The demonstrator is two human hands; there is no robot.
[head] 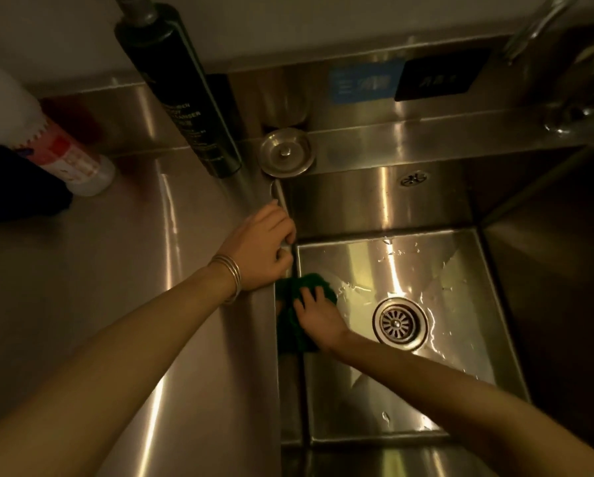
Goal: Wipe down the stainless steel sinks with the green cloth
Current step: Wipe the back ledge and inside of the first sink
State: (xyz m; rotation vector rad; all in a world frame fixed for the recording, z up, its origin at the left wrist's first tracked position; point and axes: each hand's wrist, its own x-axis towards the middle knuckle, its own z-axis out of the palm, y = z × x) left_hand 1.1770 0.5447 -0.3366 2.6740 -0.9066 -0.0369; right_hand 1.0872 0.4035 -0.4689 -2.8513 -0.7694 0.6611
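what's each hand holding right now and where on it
The right hand presses the green cloth from on top, against the sink's left wall. The left hand grips the sink's rim, no object.

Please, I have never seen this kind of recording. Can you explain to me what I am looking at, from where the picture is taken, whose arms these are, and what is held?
There is no machine here. A camera worn on a person's head looks down at their own bare arms. The right hand presses a green cloth against the left wall of a wet stainless steel sink, near its drain. The left hand, with bangles on the wrist, holds the sink's edge. On the ledge behind lie a round metal plug, a tall black bottle and a white bottle with a red label.
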